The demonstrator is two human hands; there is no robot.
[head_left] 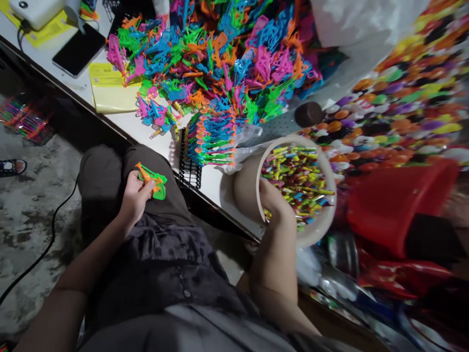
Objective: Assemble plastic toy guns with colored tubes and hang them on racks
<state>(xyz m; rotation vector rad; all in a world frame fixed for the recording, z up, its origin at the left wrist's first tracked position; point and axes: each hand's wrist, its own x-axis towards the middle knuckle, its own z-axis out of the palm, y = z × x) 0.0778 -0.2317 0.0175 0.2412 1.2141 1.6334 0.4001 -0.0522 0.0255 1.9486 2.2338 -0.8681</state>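
Over my lap, my left hand pinches a few small plastic toy pieces, orange and green, between thumb and fingers. My right hand reaches over the near rim into a pale round bucket. Small wrapped sticks, mostly yellow and red, fill that bucket. The fingers of this hand are hidden below the rim, so any hold is out of sight. Between the two hands, a black wire rack at the table edge holds a tight row of colourful plastic pieces.
A large heap of similar plastic pieces covers the far table. Beside it lie a yellow paper packet and a phone. Colourful flat pieces spread at right, near a red container. A cable crosses the floor.
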